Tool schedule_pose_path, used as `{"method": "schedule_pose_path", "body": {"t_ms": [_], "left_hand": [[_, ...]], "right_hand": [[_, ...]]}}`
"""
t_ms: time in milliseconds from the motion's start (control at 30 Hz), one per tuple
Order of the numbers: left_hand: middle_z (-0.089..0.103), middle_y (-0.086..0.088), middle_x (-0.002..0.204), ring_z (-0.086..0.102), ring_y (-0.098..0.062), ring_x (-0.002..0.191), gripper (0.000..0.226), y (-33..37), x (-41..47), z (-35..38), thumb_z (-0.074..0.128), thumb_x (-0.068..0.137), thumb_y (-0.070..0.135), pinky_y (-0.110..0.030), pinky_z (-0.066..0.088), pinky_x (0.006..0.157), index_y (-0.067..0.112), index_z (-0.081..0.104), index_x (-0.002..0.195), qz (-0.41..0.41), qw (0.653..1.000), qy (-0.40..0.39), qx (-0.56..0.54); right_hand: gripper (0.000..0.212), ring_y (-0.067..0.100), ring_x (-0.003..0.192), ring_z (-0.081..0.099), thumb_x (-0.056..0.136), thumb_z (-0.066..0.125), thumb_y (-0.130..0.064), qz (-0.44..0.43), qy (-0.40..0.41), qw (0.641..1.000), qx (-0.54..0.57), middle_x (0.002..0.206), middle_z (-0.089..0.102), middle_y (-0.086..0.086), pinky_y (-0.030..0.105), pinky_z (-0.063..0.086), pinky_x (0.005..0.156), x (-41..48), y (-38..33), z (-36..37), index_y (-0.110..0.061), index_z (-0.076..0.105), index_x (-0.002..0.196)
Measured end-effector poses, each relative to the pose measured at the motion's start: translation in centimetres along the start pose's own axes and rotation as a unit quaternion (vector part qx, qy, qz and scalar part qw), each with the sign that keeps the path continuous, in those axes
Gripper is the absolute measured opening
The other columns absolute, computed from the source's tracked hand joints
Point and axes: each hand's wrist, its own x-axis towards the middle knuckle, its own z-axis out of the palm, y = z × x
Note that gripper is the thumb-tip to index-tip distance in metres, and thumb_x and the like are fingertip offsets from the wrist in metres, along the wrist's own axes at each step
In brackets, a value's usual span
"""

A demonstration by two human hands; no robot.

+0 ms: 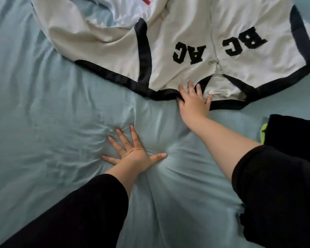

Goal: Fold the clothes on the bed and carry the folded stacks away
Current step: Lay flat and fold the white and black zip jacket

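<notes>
Head view, left to right: wrinkled pale-blue sheet (43,113); left hand (132,153) pressed flat on it, fingers splayed; white jacket (186,33) spread beyond, right hand (193,99) gripping its dark collar; dark stack (293,133) at right edge.

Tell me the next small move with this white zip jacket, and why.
Probably pull the white zip jacket nearer and flatten it. The right hand grips its black neckline, the left hand lies spread on the blue sheet, and the sleeve is bunched.
</notes>
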Motion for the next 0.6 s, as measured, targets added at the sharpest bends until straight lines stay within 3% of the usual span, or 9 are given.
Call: {"method": "schedule_pose_path", "body": {"t_ms": [133, 333, 433, 533, 600], "left_hand": [[-0.063, -0.004, 0.128, -0.053, -0.038, 0.123, 0.149, 0.1, 0.1, 0.2, 0.036, 0.022, 0.103, -0.079, -0.018, 0.089, 0.038, -0.057, 0.119, 0.000, 1.000, 0.002, 0.002], [-0.066, -0.004, 0.125, -0.056, -0.038, 0.118, 0.147, -0.7, -0.3, 0.7, 0.035, 0.022, 0.104, -0.079, -0.023, 0.082, 0.039, -0.057, 0.118, 0.036, 0.999, 0.025, -0.010], [-0.059, -0.005, 0.135, -0.051, -0.040, 0.125, 0.147, -1.0, -0.8, 0.3, 0.031, 0.019, 0.103, -0.081, -0.019, 0.084, 0.039, -0.056, 0.119, 0.061, 0.998, 0.032, -0.010], [-0.043, -0.005, 0.150, -0.037, -0.037, 0.138, 0.141, -2.7, -1.8, 0.1, 0.042, 0.039, 0.099, -0.079, -0.010, 0.095, 0.039, -0.043, 0.134, 0.128, 0.990, 0.056, -0.004], [-0.028, -0.001, 0.158, -0.018, -0.029, 0.147, 0.128, -4.8, -2.9, -0.7, 0.058, 0.063, 0.081, -0.070, -0.002, 0.107, 0.038, -0.033, 0.142, 0.168, 0.979, 0.113, -0.027]], "right_hand": [[0.046, 0.022, 0.147, 0.013, 0.103, 0.029, -0.031, -0.060, 0.036, 0.998, 0.002, 0.159, 0.023, -0.001, 0.049, 0.006, 0.117, -2.6, -1.9, 1.8, -0.024, 0.031, 0.148], [0.047, 0.019, 0.148, 0.013, 0.103, 0.032, -0.029, -0.108, 0.003, 0.994, -0.006, 0.158, 0.025, -0.003, 0.045, 0.002, 0.118, -8.3, -2.5, 4.7, -0.016, 0.033, 0.148], [0.044, 0.017, 0.147, 0.014, 0.103, 0.034, -0.027, -0.091, 0.000, 0.995, 0.028, 0.158, 0.026, -0.005, 0.042, 0.002, 0.118, -9.7, -2.9, 4.5, -0.014, 0.039, 0.144], [0.043, 0.016, 0.147, 0.015, 0.102, 0.035, -0.025, -0.071, -0.005, 0.995, 0.073, 0.157, 0.028, -0.006, 0.040, 0.003, 0.118, -11.9, -3.9, 4.5, -0.014, 0.041, 0.143], [0.044, 0.015, 0.147, 0.014, 0.102, 0.035, -0.024, -0.063, -0.026, 0.993, 0.094, 0.156, 0.029, -0.006, 0.038, 0.002, 0.118, -14.1, -4.6, 4.8, -0.014, 0.038, 0.145]]}}
